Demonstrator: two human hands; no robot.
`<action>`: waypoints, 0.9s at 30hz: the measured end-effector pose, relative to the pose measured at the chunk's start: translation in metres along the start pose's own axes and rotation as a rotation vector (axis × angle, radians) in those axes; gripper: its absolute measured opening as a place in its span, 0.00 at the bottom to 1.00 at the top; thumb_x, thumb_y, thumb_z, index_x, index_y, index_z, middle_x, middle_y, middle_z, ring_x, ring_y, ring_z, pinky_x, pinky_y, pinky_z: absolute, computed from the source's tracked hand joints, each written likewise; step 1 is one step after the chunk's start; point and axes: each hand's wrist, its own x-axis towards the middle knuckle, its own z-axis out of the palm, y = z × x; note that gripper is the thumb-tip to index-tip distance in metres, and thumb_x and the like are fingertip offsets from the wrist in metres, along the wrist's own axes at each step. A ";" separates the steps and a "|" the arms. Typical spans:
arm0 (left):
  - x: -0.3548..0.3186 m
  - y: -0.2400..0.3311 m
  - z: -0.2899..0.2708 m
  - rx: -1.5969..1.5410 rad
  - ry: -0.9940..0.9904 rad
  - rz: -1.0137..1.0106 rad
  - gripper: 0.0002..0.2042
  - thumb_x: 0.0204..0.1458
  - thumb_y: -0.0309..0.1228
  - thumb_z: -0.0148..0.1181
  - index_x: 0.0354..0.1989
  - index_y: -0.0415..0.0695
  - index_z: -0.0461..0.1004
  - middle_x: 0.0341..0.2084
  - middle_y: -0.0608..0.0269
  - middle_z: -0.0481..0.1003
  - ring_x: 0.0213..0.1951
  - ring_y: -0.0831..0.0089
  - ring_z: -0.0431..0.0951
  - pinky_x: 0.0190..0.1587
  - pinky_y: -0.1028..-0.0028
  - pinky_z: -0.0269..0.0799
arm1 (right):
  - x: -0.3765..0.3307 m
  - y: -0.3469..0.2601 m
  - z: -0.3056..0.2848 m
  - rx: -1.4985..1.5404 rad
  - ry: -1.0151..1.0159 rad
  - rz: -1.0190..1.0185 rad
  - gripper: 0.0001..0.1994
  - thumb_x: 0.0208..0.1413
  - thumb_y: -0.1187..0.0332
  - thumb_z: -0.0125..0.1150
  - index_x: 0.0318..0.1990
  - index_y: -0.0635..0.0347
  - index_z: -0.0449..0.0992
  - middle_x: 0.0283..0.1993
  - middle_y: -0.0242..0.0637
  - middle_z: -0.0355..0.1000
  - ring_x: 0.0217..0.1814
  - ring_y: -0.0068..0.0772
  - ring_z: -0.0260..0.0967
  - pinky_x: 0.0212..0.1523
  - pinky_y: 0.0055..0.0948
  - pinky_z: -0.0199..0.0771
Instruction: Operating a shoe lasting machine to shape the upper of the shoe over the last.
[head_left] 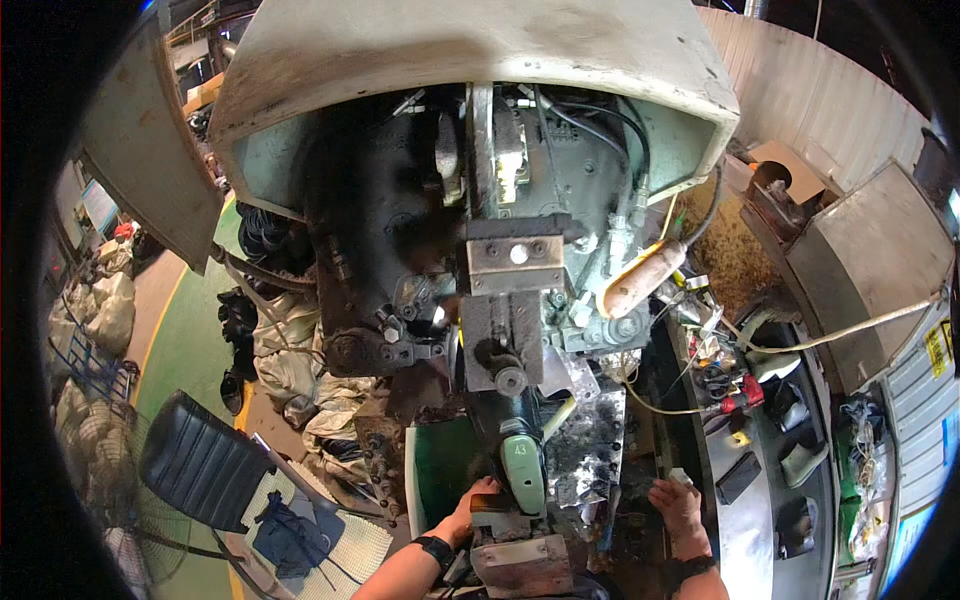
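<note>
In the middle, below the machine's head [503, 345], a black shoe [505, 412] sits upside down with a pale green sole piece [524, 478] facing up. My left hand [468, 508] reaches in on the left side of the shoe's near end, beside a dark brown block [498, 503]. Its fingertips are partly hidden there, and whether they grip anything does not show. Off to the right of the shoe, my right hand [680, 505] is closed with a small white piece [681, 477] at its fingertips. Both wrists wear dark bands.
A lit work lamp [643, 280] hangs right of the machine. A metal bench [738, 540] with tools, a red-handled tool [742, 394] and several dark shoes stands at the right. At left are a black chair back [200, 460] and pale sacks [290, 350]. A metal bracket [522, 566] sits close in front.
</note>
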 end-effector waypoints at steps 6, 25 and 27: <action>-0.014 0.030 -0.044 -0.722 -0.002 -0.537 0.28 0.51 0.40 0.63 0.57 0.37 0.67 0.54 0.41 0.72 0.56 0.49 0.72 0.57 0.61 0.69 | -0.020 0.001 -0.004 0.033 0.035 -0.041 0.14 0.64 0.66 0.56 0.51 0.65 0.69 0.39 0.45 0.78 0.37 0.40 0.79 0.41 0.41 0.82; -0.132 0.248 -0.210 -0.547 1.229 -0.205 0.24 0.52 0.46 0.58 0.52 0.43 0.74 0.43 0.60 0.78 0.44 0.63 0.77 0.51 0.62 0.73 | -0.238 -0.064 0.115 -0.734 -0.607 -0.864 0.23 0.57 0.58 0.70 0.56 0.60 0.76 0.58 0.46 0.74 0.62 0.43 0.71 0.64 0.40 0.68; -0.117 0.280 -0.214 -0.749 1.081 -0.111 0.22 0.57 0.44 0.57 0.52 0.40 0.76 0.45 0.55 0.78 0.47 0.60 0.78 0.54 0.61 0.74 | -0.259 -0.062 0.134 -0.671 -0.860 -1.119 0.39 0.55 0.56 0.71 0.69 0.62 0.61 0.74 0.48 0.56 0.76 0.49 0.53 0.73 0.43 0.56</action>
